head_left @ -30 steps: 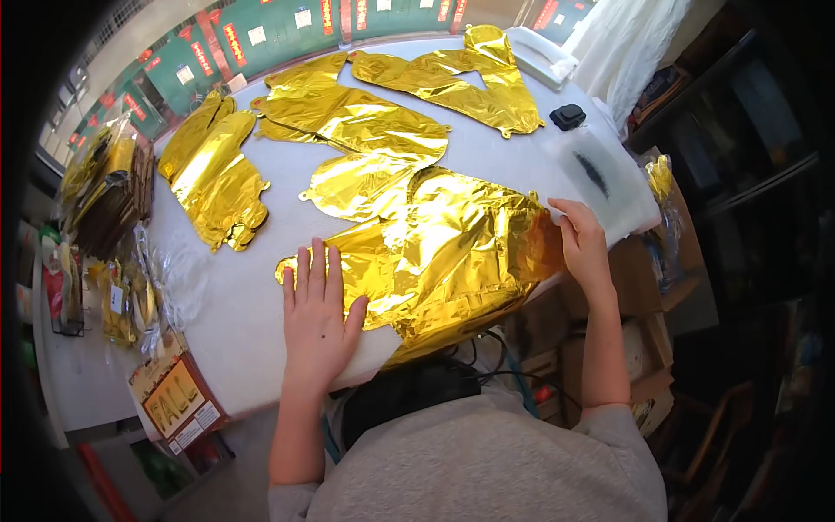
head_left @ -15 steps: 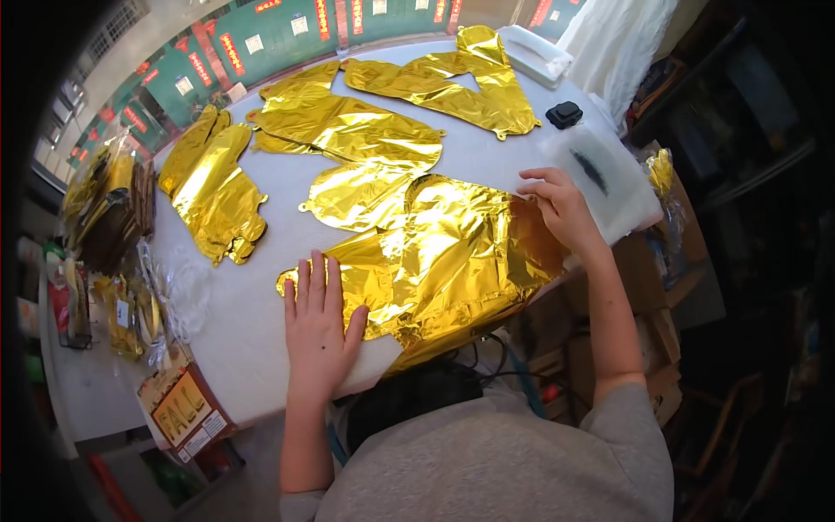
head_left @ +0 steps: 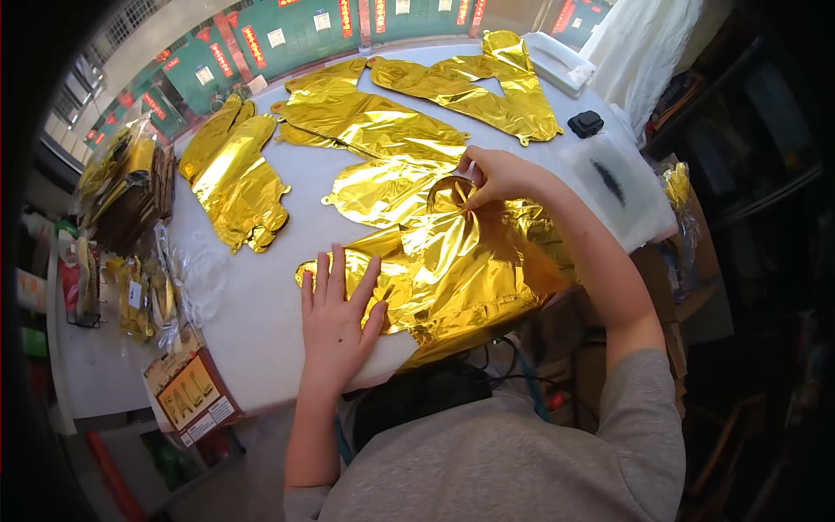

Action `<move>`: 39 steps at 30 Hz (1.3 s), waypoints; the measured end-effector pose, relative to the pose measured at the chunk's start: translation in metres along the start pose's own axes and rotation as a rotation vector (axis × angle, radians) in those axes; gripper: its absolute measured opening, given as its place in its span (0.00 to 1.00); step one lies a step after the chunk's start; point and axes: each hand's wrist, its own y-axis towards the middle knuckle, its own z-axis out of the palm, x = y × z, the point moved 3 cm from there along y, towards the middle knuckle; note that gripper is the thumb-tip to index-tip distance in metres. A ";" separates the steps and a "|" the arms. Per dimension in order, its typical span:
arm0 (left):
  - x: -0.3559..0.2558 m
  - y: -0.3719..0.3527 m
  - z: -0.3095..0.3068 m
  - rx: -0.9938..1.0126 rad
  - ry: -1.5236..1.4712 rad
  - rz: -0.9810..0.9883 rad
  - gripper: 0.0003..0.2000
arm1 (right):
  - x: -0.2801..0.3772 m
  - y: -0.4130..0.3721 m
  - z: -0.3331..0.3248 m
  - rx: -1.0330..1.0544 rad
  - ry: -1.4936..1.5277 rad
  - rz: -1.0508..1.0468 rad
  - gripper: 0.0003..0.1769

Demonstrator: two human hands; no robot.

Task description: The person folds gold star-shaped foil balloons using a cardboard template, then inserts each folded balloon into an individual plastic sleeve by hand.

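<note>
A large gold foil sheet (head_left: pixel 452 287) lies at the table's near edge, its lower part hanging over. My left hand (head_left: pixel 339 322) rests flat on the foil's left end with its fingers spread. My right hand (head_left: pixel 491 177) pinches the foil near its upper edge, and folds fan out from the fingertips. Just beyond lies a rounded gold foil piece (head_left: pixel 374 193), partly under another gold piece (head_left: pixel 374 126). A gold foil piece with a hole (head_left: pixel 470 87) lies at the far side, and more gold foil (head_left: pixel 235 178) is on the left.
On the white table (head_left: pixel 252 348), a black box-like object (head_left: pixel 585 123), a clear tray (head_left: pixel 559 65) and a translucent packet (head_left: pixel 613 187) sit at the right. A "FALL" package (head_left: pixel 193 393) is at the near left corner, with bagged items (head_left: pixel 126 200) beyond.
My right hand has moved left from the foil's right corner to its upper edge and pulled it into folds. My left hand stays flat on the foil. The view has shifted slightly.
</note>
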 end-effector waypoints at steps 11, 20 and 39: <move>-0.010 0.038 -0.028 0.033 0.089 0.230 0.27 | 0.003 0.019 -0.003 0.013 -0.092 0.050 0.39; -0.009 0.061 -0.032 0.196 -0.194 0.343 0.31 | 0.013 0.024 -0.007 0.143 -0.132 0.183 0.39; -0.007 0.049 -0.003 0.031 -0.057 0.322 0.32 | 0.026 0.006 -0.013 0.091 -0.223 0.034 0.23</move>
